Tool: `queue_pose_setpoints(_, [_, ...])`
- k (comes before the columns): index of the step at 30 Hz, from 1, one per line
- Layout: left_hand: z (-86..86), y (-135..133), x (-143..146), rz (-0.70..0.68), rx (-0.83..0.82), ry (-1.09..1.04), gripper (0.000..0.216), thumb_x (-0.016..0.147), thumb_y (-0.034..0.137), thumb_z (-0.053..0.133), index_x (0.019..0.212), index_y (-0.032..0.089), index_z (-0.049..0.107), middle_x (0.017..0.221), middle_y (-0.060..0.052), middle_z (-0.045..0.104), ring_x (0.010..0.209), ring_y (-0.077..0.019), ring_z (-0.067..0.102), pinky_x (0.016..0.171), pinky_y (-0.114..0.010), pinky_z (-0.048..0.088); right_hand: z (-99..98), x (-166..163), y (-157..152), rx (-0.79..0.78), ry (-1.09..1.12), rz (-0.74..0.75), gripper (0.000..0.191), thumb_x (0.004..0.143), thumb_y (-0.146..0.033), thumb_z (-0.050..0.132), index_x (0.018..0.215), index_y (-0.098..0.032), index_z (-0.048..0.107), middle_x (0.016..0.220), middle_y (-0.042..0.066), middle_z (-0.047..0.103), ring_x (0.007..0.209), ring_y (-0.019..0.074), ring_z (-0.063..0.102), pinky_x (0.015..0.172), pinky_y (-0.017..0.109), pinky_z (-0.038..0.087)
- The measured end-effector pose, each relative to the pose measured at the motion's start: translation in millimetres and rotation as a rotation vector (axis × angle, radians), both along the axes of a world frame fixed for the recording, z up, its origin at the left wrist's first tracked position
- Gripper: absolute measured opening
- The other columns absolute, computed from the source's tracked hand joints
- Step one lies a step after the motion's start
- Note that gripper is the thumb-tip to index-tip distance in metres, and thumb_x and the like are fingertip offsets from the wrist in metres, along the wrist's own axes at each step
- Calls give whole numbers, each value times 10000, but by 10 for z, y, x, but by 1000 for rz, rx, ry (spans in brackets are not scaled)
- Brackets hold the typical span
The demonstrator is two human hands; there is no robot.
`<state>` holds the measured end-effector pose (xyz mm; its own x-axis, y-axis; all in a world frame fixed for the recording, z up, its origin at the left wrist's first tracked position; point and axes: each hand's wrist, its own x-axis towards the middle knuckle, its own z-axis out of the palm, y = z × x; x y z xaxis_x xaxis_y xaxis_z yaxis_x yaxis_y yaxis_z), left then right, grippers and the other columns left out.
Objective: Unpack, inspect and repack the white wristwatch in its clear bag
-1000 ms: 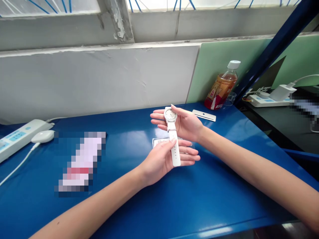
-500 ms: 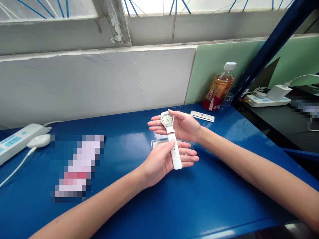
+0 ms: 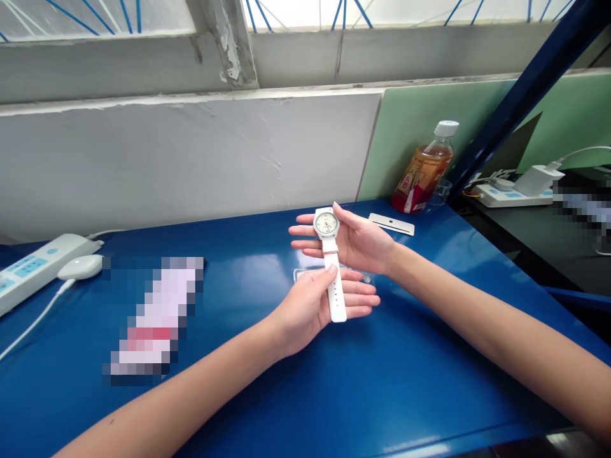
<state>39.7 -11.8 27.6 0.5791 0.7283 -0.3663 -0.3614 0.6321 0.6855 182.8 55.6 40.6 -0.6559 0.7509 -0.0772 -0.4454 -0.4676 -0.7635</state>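
A white wristwatch [image 3: 327, 224] with a round pale dial lies face up across both palms, its strap pointing toward me. My left hand [image 3: 310, 302] is palm up under the holed end of the strap, with the thumb pressed on top of it. Farther off, my right hand [image 3: 360, 242] supports the watch case on its stretched fingers, the thumb resting by the case's edge. Beneath the hands, partly hidden, is a clear plastic piece [image 3: 300, 273] on the blue table [image 3: 248, 394].
At left are a white power strip [image 3: 48, 261], a white plug [image 3: 80, 267] with a cable, and a pixelated flat object [image 3: 157, 318]. A slotted white card [image 3: 391, 224] and a drink bottle [image 3: 424, 172] stand behind my right hand. Another power strip [image 3: 515, 194] sits far right.
The watch's case end and my right hand have shifted slightly right and up in view, so the strap hangs straighter. My left hand keeps its thumb on the strap. The camera view has shifted a little.
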Motion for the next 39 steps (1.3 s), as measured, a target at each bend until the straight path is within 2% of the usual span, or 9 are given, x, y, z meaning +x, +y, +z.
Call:
queue_pose_setpoints(4, [35, 15, -1, -18, -3, 13, 374, 1056, 235, 354, 1001, 24, 658, 929, -212, 752, 835, -258, 757, 829, -401, 575, 13, 32, 21, -25, 2, 20, 610, 1050, -445, 168, 1169, -60, 626, 1258, 180, 676, 1128, 239, 669, 1065, 378, 446])
queue_pose_setpoints(9, [63, 21, -5, -33, -9, 28, 376, 1057, 230, 352, 1002, 17, 658, 943, -220, 749, 838, -256, 757, 842, -402, 571, -8, 61, 48, -19, 8, 43, 624, 1054, -436, 140, 1199, -52, 611, 1195, 173, 707, 1116, 238, 675, 1077, 388, 434])
queue_pose_setpoints(20, [58, 36, -2, -10, -54, 1, 365, 1050, 238, 373, 1010, 11, 656, 995, -243, 728, 910, -279, 739, 895, -437, 547, -38, 78, 84, -12, 8, 49, 607, 1055, -427, 137, 1231, -71, 595, 1259, 166, 677, 1117, 227, 672, 1082, 391, 426])
queue_pose_setpoints(23, [58, 42, -6, 4, -39, 11, 367, 1045, 231, 367, 993, 16, 658, 978, -218, 715, 845, -251, 731, 804, -388, 573, -42, 80, 87, -19, 12, 51, 598, 1046, -418, 146, 1231, -62, 590, 1227, 170, 692, 1101, 236, 680, 1083, 406, 423])
queue_pose_setpoints(27, [54, 44, -27, 61, 24, 25, 327, 1023, 217, 398, 955, 45, 668, 751, -79, 629, 615, -144, 632, 584, -262, 535, -14, 91, 89, -34, 52, 35, 547, 1005, -322, 178, 1244, -39, 581, 1231, 176, 690, 1120, 257, 671, 1089, 430, 413])
queue_pose_setpoints(30, [57, 42, -38, 80, 24, -14, 262, 998, 241, 457, 950, 88, 664, 687, -11, 544, 538, -104, 546, 529, -231, 489, -1, 111, 97, -31, 55, 24, 516, 1018, -316, 217, 1227, -48, 605, 1221, 161, 698, 1109, 239, 675, 1069, 398, 438])
queue_pose_setpoints(32, [63, 40, -35, 93, 39, -35, 238, 989, 279, 498, 968, 104, 658, 677, 2, 532, 528, -95, 523, 538, -229, 481, -7, 122, 105, -26, 36, 10, 492, 1037, -338, 264, 1198, -58, 635, 1147, 144, 728, 1049, 214, 697, 1017, 355, 486])
queue_pose_setpoints(35, [65, 32, -24, 100, 101, -62, 211, 962, 285, 584, 1022, 96, 655, 688, 2, 554, 561, -90, 540, 583, -221, 490, -34, 116, 113, -9, -12, -65, 406, 1031, -351, 392, 1103, -85, 690, 868, 78, 759, 858, 172, 728, 853, 279, 564])
queue_pose_setpoints(39, [58, 15, -16, 16, 114, -81, 240, 983, 237, 548, 1105, 53, 641, 772, -58, 647, 645, -131, 643, 666, -257, 533, -64, 57, 102, 22, -66, -225, 272, 963, -344, 580, 836, -149, 720, 671, 26, 717, 686, 130, 708, 720, 218, 576])
